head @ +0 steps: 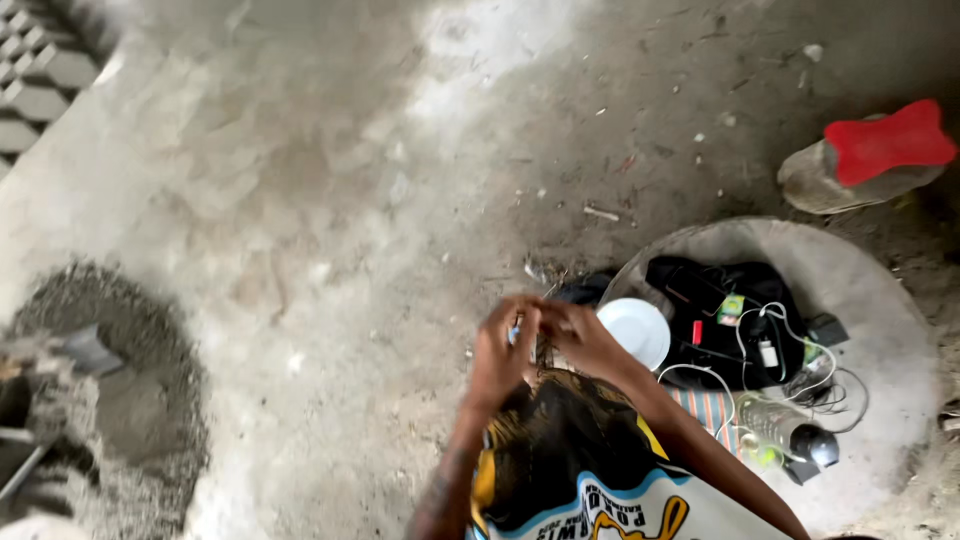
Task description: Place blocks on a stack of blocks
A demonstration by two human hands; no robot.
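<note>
Two hands meet in the middle, low in the head view. The left hand (500, 350) and the right hand (580, 335) touch each other, fingers curled in. A tiny pale blue bit (514, 331) shows between the fingers, and both hands pinch at it. It is too small and blurry to tell what it is. The hands are held up in front of the person's shirt (575, 470), which is black and yellow with a white and blue part.

Down below is a grey concrete floor (330, 200) with bits of dirt on it. Just beside the right hand lies a white round plate (635, 330). It sits at the left edge of a big round concrete slab (880, 300). On the slab lies a black bag (725, 320) with white cables (775, 325) over it. Near the slab's front edge lies a clear plastic bottle (775, 425) with a dark cap.

Past the slab, toward the far right corner of the floor, a rock (815, 185) has a red bone-shaped thing (888, 140) on top. At the left edge of the floor is a pile of grey gravel (120, 330). Grey paving blocks (40, 70) sit in the far left corner.
</note>
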